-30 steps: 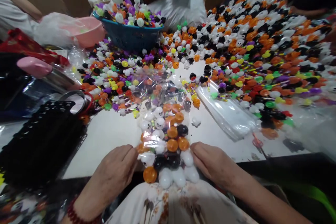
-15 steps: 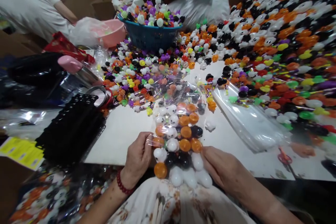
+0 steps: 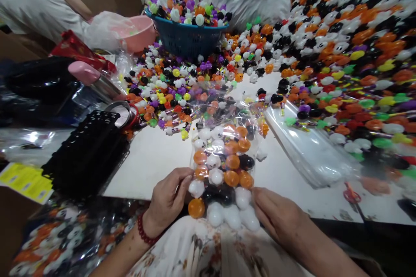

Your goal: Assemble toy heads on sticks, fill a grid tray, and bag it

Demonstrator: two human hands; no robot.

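A clear plastic bag [image 3: 214, 162] filled with orange, white and black round-headed toys lies over the table's near edge, its lower end against my lap. My left hand [image 3: 170, 192], with a dark red bead bracelet on the wrist, pinches the bag's left side between thumb and fingers. On the opposite side my right hand [image 3: 274, 210] has its fingers closed at the bag's edge; its fingertips are partly hidden. White toys [image 3: 232, 216] fill the bottom corner, and the upper part of the film is crinkled and see-through.
Loose colourful toys [image 3: 367, 43] cover the right and back of the table. A blue basket [image 3: 191, 37] heaped with toys stands behind. Flat clear bags [image 3: 312, 147] and red-handled scissors [image 3: 351, 194] lie right; black mesh pieces [image 3: 87, 156] left. A person's arm [image 3: 76, 4] shows back left.
My left hand has shifted slightly down along the bag's side. The bag lies a little flatter, and its upper film has moved. My right hand keeps its place at the edge.
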